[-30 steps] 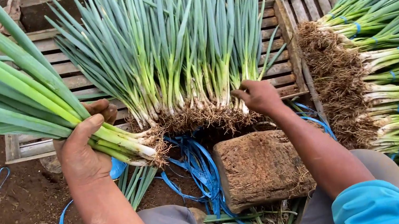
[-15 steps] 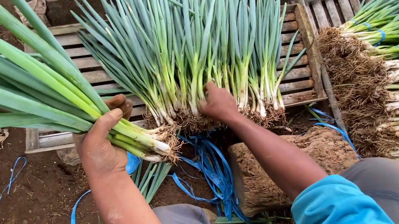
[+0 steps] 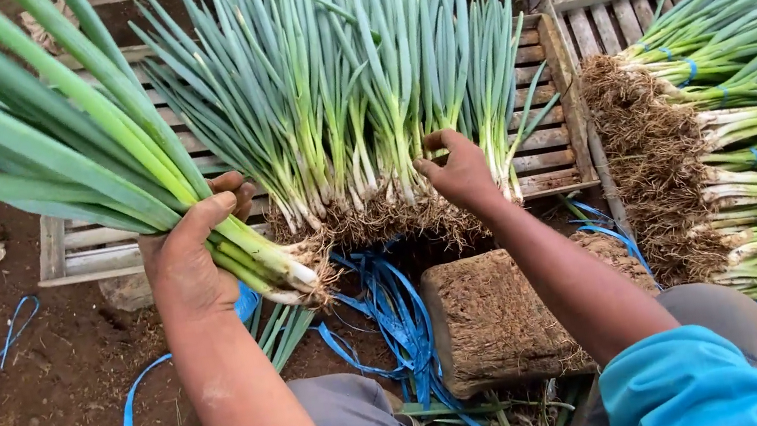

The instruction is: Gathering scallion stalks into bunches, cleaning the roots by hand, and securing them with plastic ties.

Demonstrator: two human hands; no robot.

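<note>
Since the frame half a second back, my right hand (image 3: 458, 170) has slid a little further along the roots of the loose green onions (image 3: 361, 104), and the view has drifted slightly.

Head view: my left hand (image 3: 193, 258) is closed round the white ends of a gathered bunch (image 3: 54, 143), leaves fanning toward the upper left, roots just below my thumb. The right hand rests, fingers curled, on the white bases of the loose green onions, which lie on the wooden slatted crate (image 3: 543, 162), roots hanging over its near edge. Whether it already pinches a stalk I cannot tell.

Note on method, as I judge it: take stalks low, at the white part, not the leaves; line roots up flush with the bunch before adding; keep the left grip firm but not crushing.

Blue ties (image 3: 384, 313) lie below the crate's near edge, beside a root-matted block (image 3: 497, 321). Tied bundles (image 3: 752, 144) stack on the second crate at right.
</note>
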